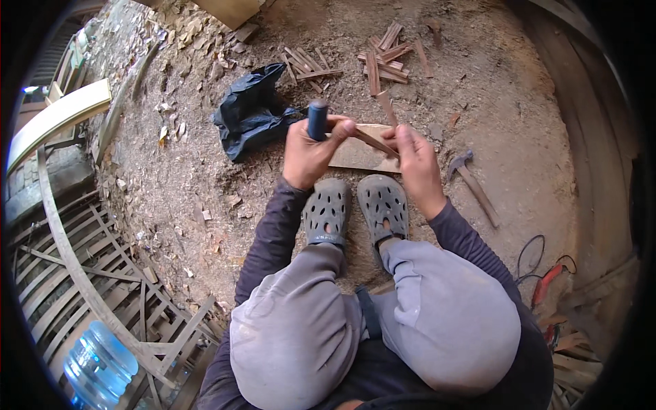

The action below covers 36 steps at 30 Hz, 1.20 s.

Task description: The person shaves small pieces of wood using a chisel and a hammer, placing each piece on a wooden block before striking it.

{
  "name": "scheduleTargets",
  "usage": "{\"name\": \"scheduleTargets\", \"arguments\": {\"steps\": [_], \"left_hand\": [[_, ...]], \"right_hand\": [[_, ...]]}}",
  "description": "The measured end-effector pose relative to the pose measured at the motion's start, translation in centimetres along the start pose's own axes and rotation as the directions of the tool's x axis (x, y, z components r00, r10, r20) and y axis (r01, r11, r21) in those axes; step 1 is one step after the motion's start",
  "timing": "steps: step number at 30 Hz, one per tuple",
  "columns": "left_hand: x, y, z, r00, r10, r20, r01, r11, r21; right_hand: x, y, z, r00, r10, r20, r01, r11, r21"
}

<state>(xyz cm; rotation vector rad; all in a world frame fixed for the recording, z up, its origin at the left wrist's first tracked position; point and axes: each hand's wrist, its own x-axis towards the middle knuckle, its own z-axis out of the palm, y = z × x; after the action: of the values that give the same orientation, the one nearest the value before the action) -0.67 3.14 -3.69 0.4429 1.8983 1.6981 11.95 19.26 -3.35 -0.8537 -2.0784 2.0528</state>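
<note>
My left hand [309,154] is closed around an upright tool with a blue cylindrical handle [316,120], its lower end hidden, and beside one end of a narrow wood strip [369,139]. My right hand [418,167] is closed at the other end of that strip, with another thin wood piece [385,106] rising just beyond its fingers; whether it grips that piece too I cannot tell. Under both hands lies a flat pale board [359,160], just beyond my grey clogs [326,212]. A hammer [477,188] with a wooden handle lies to the right of my right hand.
Reddish wood strips [389,55] lie scattered ahead on the dirt floor [171,205], near a crumpled black plastic bag [249,109]. Curved wooden slats [61,246] and a blue water jug [99,362] are at left. A red-handled tool [545,283] and cord lie at right.
</note>
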Motion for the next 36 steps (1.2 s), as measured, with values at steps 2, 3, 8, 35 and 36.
{"name": "scheduleTargets", "arguments": {"steps": [2, 3, 8, 35, 36], "left_hand": [[0.2, 0.2, -0.7, 0.998, -0.028, -0.055, 0.025, 0.998, -0.058], [0.3, 0.2, -0.9, 0.996, -0.048, -0.068, 0.043, 0.996, -0.077], [0.0, 0.4, -2.0, 0.981, -0.151, -0.121, 0.137, 0.983, -0.121], [-3.3, -3.1, -4.0, 0.941, -0.018, -0.337, 0.059, 0.992, 0.11], [-3.3, -3.3, -3.7, 0.942, -0.022, -0.335, 0.062, 0.992, 0.108]], "right_hand": [[0.9, -0.6, -0.7, 0.992, 0.125, 0.019, -0.126, 0.965, 0.232], [1.1, -1.2, -1.6, 0.959, 0.26, 0.115, -0.284, 0.908, 0.309], [1.9, -0.5, -2.8, 0.823, 0.327, 0.465, -0.556, 0.637, 0.534], [5.2, 0.5, 5.7, 0.81, -0.366, 0.459, 0.504, 0.834, -0.224], [4.3, 1.0, 5.6, 0.816, -0.335, 0.47, 0.477, 0.851, -0.221]]}}
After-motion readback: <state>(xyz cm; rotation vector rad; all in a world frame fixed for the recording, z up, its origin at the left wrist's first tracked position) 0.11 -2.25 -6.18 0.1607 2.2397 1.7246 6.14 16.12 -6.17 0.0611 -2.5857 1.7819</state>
